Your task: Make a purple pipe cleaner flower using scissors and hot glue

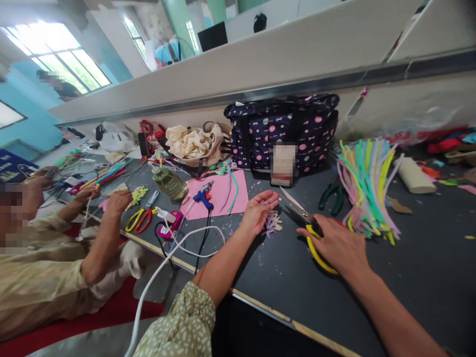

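A worker is holding scissors (302, 210) in the right grip (340, 245), which is curling around the yellow-and-red handles, the blades pointing toward the left grip (259, 213), whose fingertips are pinching what looks like a lilac piece (265, 202). Small clippings (273, 224) are lying on the counter (427, 277) just beside the left grip, while a bundle of fuzzy stems (368, 183) is resting beyond the right one. Snipping seems to be the step under way; another cut would be calling for the piece between the blades, fingertips clear.
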Motion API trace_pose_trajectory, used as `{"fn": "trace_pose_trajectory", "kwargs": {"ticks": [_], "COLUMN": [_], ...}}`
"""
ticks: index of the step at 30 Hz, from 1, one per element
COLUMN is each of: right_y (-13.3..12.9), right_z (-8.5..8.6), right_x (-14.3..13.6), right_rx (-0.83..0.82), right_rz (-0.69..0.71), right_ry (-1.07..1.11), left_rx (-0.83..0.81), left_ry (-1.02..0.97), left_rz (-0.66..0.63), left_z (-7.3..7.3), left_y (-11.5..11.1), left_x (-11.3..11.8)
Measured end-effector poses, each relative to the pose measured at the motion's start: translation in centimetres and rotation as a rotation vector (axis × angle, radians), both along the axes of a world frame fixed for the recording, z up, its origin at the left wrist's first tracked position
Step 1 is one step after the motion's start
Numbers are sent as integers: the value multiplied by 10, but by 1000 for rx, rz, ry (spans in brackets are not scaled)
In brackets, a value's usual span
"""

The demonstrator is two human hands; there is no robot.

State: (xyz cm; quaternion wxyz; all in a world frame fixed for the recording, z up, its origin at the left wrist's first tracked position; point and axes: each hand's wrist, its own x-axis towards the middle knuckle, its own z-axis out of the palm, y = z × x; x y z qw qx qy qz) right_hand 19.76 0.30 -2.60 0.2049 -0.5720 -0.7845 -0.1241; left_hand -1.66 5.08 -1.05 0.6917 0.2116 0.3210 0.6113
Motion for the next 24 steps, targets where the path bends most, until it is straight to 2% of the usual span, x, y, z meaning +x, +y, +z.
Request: {"fn": "trace_pose_trajectory", "kwargs": {"ticks": [9,16,20,24], "right_y": [0,-1,-1,-2], "right_z": [-3,0,3,6], "right_x": [-2,-1,-2,-3], "right_rx": [-17,-52,-72,-105], "right_rz": [-11,-21,-51,-79], "right_ry": [6,-22,-30,-79], "left_rx": [-26,-40,-10,20], "left_ry": [60,113,151,348], "left_rz": [30,-7,72,199], "left_z": [3,0,-4,-3], "left_y": [-2,-1,0,-1], "left_x": [1,-2,-3,-3]}}
